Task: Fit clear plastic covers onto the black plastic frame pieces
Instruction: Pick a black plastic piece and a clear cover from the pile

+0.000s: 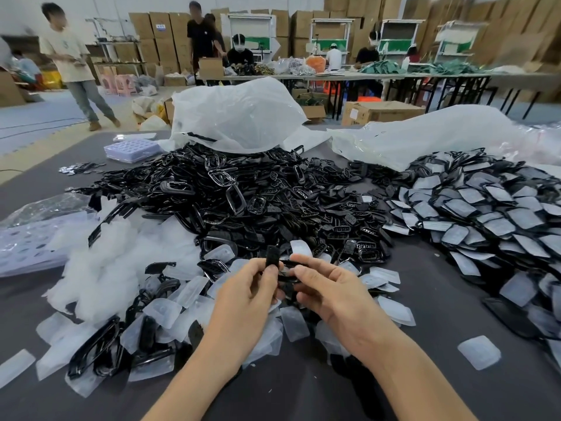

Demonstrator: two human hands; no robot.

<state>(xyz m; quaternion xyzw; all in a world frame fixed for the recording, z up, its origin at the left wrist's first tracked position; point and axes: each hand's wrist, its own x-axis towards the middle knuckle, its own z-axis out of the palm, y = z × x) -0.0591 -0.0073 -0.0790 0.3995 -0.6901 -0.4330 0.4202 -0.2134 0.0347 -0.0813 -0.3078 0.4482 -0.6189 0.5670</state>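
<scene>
Black frame piece (272, 256) pinched in curled grip of left hand (246, 288) and right hand (332, 291), held above clear covers (188, 294) heaped on near tabletop (501, 396), before black frame pile (243, 192).

At the centre, just above the grey table (425, 378), the left hand (247, 291) and right hand (332, 291) both pinch one black frame piece (272, 256). A heap of black frames (243, 196) lies toward 12 o'clock, covered frames (485, 214) at 3 o'clock, and loose clear covers (170, 305) at 8 o'clock.
</scene>
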